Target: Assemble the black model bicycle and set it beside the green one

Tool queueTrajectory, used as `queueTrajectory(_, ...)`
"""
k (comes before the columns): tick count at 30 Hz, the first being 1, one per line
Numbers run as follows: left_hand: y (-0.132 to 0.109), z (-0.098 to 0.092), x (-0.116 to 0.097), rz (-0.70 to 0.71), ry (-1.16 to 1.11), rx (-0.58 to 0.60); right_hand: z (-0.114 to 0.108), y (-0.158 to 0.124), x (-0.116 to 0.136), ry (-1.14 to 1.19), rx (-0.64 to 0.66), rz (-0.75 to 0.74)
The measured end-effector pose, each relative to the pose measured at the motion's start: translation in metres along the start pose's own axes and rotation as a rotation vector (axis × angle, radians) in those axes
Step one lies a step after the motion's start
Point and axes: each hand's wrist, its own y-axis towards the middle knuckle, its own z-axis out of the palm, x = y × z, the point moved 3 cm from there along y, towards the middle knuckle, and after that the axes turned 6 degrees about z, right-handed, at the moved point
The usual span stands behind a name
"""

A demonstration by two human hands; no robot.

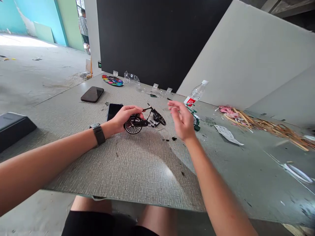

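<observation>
My left hand (pixel 126 116) grips a black model bicycle (pixel 141 122) near its seat and rear wheel. The bicycle is held over the grey textured table (pixel 137 167), its front wheel toward the right. To the right of it, my right hand (pixel 182 121) is raised with fingers apart, touching nothing that I can see. Just behind that hand stands a green model bicycle (pixel 196 121), partly hidden by it. A few small black bits (pixel 174 139) lie on the table between my hands.
A phone (pixel 114 109) lies behind my left wrist, a dark flat device (pixel 92 94) farther back. Toward the back are a paint palette (pixel 112 80), clear plastic packaging (pixel 131 78) and a water bottle (pixel 197 93). Right: a paper sheet (pixel 227 134) and wood strips (pixel 261 124). A person (pixel 83 28) stands far off.
</observation>
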Motion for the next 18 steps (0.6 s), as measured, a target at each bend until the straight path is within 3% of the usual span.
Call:
queueTrajectory(2,0.001,-0.004,0.002,0.031,0.01,-0.052,-0.009,0.003,-0.017,-0.215,-0.024,0.052)
queueTrajectory(6,0.001,-0.009,0.006,0.058,0.035,-0.096,-0.01,0.002,-0.046,-0.49,0.319,0.178)
queueTrajectory(9,-0.001,-0.009,0.007,0.062,0.052,-0.092,-0.005,-0.001,-0.051,-0.486,0.359,0.175)
queueTrajectory(13,-0.003,-0.009,0.007,0.06,0.065,-0.08,0.019,-0.005,-0.049,-0.472,0.435,0.121)
queueTrajectory(18,-0.002,-0.009,0.007,0.06,0.074,-0.059,0.035,-0.007,-0.049,-0.503,0.428,0.137)
